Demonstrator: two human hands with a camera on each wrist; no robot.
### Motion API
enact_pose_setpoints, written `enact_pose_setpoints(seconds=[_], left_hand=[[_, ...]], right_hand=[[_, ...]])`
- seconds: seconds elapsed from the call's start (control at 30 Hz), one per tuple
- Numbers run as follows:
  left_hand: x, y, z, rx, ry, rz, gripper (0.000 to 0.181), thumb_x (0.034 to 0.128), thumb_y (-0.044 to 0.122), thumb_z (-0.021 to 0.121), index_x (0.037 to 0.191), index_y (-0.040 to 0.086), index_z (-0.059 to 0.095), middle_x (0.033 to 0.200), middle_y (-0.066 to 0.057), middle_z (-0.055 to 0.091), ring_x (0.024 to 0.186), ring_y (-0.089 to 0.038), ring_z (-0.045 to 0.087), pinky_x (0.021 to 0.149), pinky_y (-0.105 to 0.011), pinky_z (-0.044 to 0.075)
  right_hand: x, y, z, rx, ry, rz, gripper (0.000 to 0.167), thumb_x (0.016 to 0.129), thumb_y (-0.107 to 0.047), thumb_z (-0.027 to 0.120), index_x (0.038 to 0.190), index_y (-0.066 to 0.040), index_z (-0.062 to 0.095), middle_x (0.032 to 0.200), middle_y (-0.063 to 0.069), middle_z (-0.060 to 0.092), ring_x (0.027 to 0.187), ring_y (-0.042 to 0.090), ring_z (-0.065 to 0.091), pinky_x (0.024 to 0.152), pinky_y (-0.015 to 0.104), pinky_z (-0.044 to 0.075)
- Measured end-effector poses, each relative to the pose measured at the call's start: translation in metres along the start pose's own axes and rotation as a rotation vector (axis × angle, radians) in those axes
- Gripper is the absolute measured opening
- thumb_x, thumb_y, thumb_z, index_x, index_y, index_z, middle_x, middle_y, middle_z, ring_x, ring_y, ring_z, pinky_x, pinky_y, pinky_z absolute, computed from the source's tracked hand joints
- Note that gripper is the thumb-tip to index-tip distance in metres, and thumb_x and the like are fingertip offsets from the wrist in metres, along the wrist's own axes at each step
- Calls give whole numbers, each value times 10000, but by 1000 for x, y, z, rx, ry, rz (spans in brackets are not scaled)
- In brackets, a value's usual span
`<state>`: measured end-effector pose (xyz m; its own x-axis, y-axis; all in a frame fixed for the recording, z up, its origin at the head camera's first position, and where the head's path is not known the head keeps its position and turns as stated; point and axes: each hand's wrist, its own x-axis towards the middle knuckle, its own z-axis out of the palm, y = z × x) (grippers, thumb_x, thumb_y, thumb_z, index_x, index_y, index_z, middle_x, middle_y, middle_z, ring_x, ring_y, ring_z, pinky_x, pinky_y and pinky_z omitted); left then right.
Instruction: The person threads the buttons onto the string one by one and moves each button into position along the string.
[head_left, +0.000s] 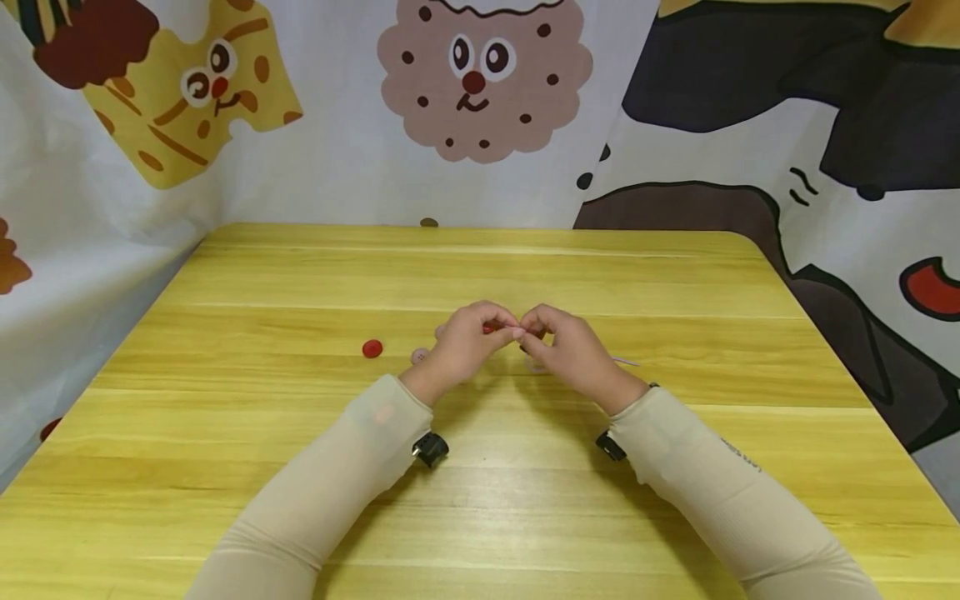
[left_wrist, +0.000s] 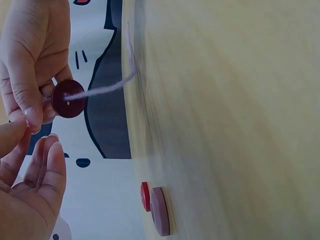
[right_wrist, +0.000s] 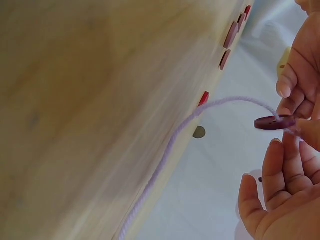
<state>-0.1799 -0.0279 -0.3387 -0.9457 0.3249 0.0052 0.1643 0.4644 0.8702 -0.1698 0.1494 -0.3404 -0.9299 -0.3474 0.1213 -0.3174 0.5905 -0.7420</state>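
Because the dark button (left_wrist: 73,108) hangs in the air on a lilac yarn (left_wrist: 107,89), the hands are raised over the table (head_left: 480,517) with their fingertips meeting in front of the person. The right hand (head_left: 577,350) pinches thumb to finger right beside the button, apparently on the yarn, which passes through one hole while another shows bare; a grip so near likely stops the button sliding. The left hand (head_left: 459,348) brings thumb and forefinger to the same spot, in a pinch that seems to take the yarn's short end, though the fingertips hide most of it. Its other fingers are held off the button, probably to give it room. From the button the yarn curves down to the table, its tail lying out past the right hand, where the slack can rest without pulling much. A red button (head_left: 372,348) and a pink button (head_left: 420,356) lie on the opposite side, beside the left hand, well apart from that tail, which should avoid snags. The sleeves (head_left: 322,492) end at the wrists, leaving the fingers bare for such fine work.
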Motion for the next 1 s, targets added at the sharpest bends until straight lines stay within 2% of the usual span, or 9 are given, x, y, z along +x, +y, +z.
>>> enact_pose_setpoints(seconds=[0.2,0.27,0.33,0.43,0.57,0.7,0.83,0.9,1.0], left_hand=[[-1,0,-1,16,3,-29,160,924,354,637,1013,229,684,1042,78,658,1023,-159,577,1000,-679,55],[-1,0,-2,2,10,-22,171,930,338,636,1038,210,673,1038,56,662,1005,-169,586,1014,-650,151],[-2,-1,-4,-13,19,-8,182,942,316,629,1058,180,661,1026,29,662,968,-170,587,984,-555,310],[-1,-2,-5,-43,22,27,194,956,261,620,1076,111,646,1010,-35,648,838,-165,572,714,-332,476],[-1,-3,-8,-95,7,-1,203,959,269,614,1076,104,633,1013,-74,622,531,-122,416,472,-246,373],[-3,-5,-12,-169,-7,-51,196,960,274,612,1073,114,618,1056,-99,594,408,-124,294,390,-253,347],[-3,-7,-17,-172,13,-62,177,964,236,614,1074,98,621,1073,-130,615,545,-179,470,466,-305,440],[-3,-8,-20,-131,35,-45,168,963,219,617,1068,88,630,1067,-128,647,722,-214,570,580,-330,485],[-3,-12,-26,-47,80,-3,163,962,206,619,1056,76,643,1051,-95,677,976,-223,595,754,-342,491]], right_hand=[[0,0,1,1,9,-14,110,971,-185,590,989,-82,624,775,13,624,671,196,552,593,300,471],[0,1,1,-4,5,-16,145,976,-210,581,984,-76,636,745,8,618,606,179,511,554,284,435],[1,1,1,-11,1,-15,162,978,-213,578,992,-69,651,731,5,614,583,172,490,531,275,406],[1,1,1,-15,-7,-9,164,982,-198,575,1006,-61,663,729,10,603,578,174,481,518,268,385],[0,0,0,-29,-8,-10,171,984,-184,571,1017,-51,672,732,20,594,596,179,493,527,278,389],[0,-1,0,-41,-9,-7,181,983,-179,571,1025,-40,680,744,25,588,617,175,499,564,299,419],[1,-2,0,-60,-12,11,188,982,-175,573,1035,-38,689,771,25,580,641,169,506,593,314,438],[1,-1,1,-69,-15,18,191,981,-176,573,1039,-40,694,782,24,580,648,165,509,597,313,436],[2,-1,1,-74,-21,24,198,981,-180,573,1051,-43,698,793,26,582,648,161,514,586,305,433]])
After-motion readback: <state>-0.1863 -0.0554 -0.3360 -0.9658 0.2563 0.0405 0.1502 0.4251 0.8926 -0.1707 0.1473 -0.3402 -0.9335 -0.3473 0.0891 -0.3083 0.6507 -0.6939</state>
